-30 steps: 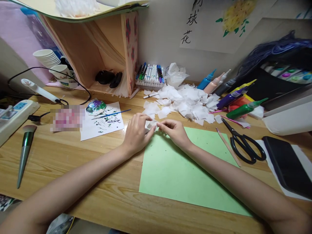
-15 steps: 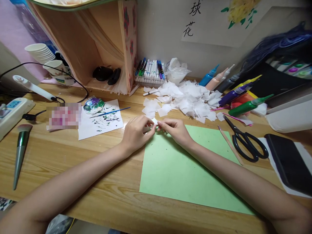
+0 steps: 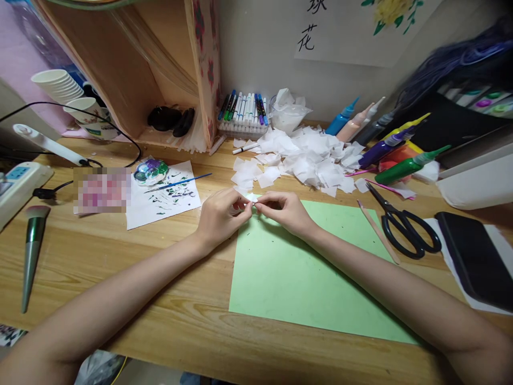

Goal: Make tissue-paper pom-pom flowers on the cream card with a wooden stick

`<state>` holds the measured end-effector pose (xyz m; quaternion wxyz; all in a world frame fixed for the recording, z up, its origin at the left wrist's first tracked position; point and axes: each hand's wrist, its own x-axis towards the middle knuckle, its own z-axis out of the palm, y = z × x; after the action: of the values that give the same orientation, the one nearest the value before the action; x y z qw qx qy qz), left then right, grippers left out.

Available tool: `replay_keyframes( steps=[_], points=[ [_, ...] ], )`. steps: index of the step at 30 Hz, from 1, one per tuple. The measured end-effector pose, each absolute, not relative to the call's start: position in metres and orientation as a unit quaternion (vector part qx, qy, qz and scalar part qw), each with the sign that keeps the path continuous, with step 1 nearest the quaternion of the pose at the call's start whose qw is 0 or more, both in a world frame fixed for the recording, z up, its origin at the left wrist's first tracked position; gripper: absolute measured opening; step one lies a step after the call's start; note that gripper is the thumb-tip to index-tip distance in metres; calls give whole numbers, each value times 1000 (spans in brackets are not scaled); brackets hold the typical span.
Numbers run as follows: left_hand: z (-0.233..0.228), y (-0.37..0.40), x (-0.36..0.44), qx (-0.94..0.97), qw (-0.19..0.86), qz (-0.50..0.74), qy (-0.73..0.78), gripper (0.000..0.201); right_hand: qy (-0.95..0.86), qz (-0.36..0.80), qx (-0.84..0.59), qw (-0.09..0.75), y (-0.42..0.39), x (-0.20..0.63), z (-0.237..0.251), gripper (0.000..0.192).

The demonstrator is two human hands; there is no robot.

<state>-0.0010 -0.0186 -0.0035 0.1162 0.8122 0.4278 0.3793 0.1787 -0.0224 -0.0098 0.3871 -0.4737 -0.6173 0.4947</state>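
A small piece of white tissue paper (image 3: 251,197) is pinched between my two hands, above the upper left corner of a green sheet of paper (image 3: 304,278). My left hand (image 3: 220,216) grips its left side with thumb and forefinger. On the other side the fingertips of my right hand (image 3: 286,213) are closed on it, almost touching the left ones. Parts of the tissue are covered by my fingers. Just beyond my hands lies a loose pile of white tissue squares (image 3: 308,158).
Right of the green sheet lie black scissors (image 3: 406,227), a thin wooden stick (image 3: 377,230) and a black phone (image 3: 473,256). Paint bottles (image 3: 411,167) stand behind. To the left are a paint-marked paper (image 3: 164,198), a blue brush (image 3: 180,183) and a makeup brush (image 3: 34,251).
My thumbs and forefingers have drawn closer together on the tissue, and less of it shows between them. The view has shifted slightly.
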Motion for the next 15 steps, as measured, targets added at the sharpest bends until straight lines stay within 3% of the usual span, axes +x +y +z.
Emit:
replay_keyframes(
  steps=[15],
  points=[
    [-5, -18, -2, 816, 132, 372, 422, 14, -624, 472, -488, 388, -23, 177, -9, 18]
  ],
)
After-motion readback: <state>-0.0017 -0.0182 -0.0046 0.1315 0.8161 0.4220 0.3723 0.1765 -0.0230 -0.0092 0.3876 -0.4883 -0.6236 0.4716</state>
